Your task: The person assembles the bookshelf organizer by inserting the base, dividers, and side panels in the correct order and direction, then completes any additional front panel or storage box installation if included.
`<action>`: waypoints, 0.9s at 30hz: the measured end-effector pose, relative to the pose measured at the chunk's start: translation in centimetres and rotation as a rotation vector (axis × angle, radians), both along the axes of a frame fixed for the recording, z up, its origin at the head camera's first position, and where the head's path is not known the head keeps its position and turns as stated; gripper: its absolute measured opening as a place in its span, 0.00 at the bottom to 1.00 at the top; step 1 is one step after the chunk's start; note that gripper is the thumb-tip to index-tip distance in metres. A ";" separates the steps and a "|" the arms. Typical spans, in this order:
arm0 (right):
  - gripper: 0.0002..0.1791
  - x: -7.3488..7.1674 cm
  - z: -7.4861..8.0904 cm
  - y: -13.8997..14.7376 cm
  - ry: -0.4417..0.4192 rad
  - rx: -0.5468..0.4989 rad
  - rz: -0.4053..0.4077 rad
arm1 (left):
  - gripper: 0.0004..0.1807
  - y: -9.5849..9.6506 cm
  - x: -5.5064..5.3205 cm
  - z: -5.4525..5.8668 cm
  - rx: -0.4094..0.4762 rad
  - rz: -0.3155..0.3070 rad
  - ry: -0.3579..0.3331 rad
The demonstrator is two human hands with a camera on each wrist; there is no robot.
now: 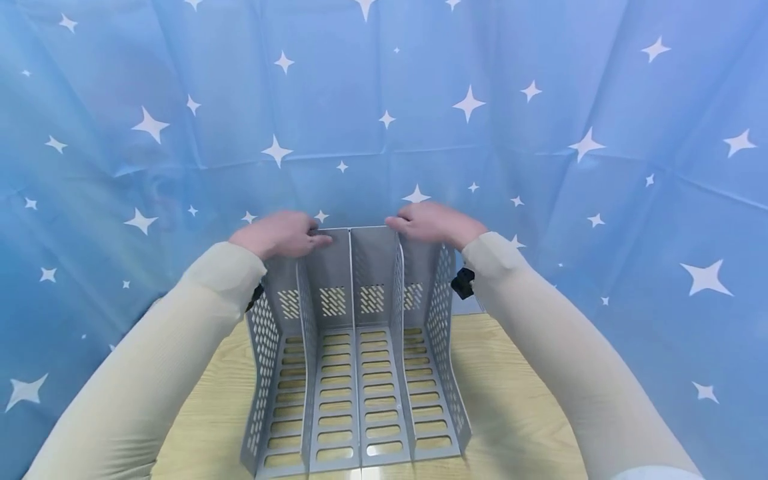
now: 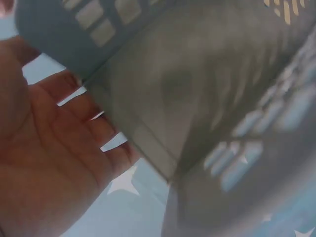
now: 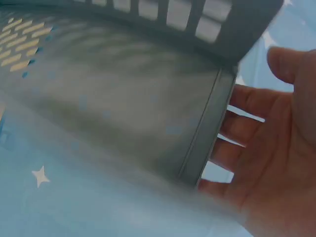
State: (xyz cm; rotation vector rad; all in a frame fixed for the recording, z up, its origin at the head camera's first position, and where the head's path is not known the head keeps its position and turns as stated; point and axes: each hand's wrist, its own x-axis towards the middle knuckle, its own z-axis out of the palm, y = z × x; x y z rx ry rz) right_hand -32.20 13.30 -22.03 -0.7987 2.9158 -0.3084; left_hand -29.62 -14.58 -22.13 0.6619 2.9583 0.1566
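A grey plastic desk file rack with several upright dividers and slotted floors stands on the table, its compartments facing me. My left hand holds the top edge of its back panel at the left. In the left wrist view, the fingers pass behind that edge, their tips hidden by the panel. At the right part of the same edge, my right hand grips the panel. The right wrist view shows those fingers reaching behind the edge, while the thumb stands apart from them.
Light wood-grain table shows on both sides of the rack. A blue cloth with white stars hangs behind and around it. Black wrist devices sit below the cuffs.
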 end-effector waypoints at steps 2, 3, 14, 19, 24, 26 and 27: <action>0.25 0.1 -0.2 -0.8 -0.008 0.026 0.022 | 0.31 0.6 -0.2 -0.4 -0.027 0.012 -0.011; 0.25 0.1 -0.4 -1.2 -0.018 0.045 0.029 | 0.32 0.8 -0.3 -0.7 -0.036 0.023 -0.013; 0.32 0.1 -0.7 -2.9 -0.121 0.162 -0.037 | 0.30 2.0 -0.7 -2.3 -0.004 0.120 0.064; 0.31 -0.3 -1.0 -3.4 -0.136 0.184 -0.054 | 0.22 2.1 -0.9 -2.7 0.015 0.139 0.063; 0.38 -0.9 -0.9 -4.0 -0.156 0.183 -0.057 | 0.21 1.9 -1.1 -2.6 0.016 0.149 0.038; 0.40 -1.1 -0.7 -4.3 -0.151 0.187 -0.047 | 0.21 1.8 -1.2 -2.4 0.012 0.151 0.043; 0.39 -1.2 -0.6 -4.4 -0.139 0.197 -0.037 | 0.21 1.8 -1.3 -2.3 0.007 0.152 0.044</action>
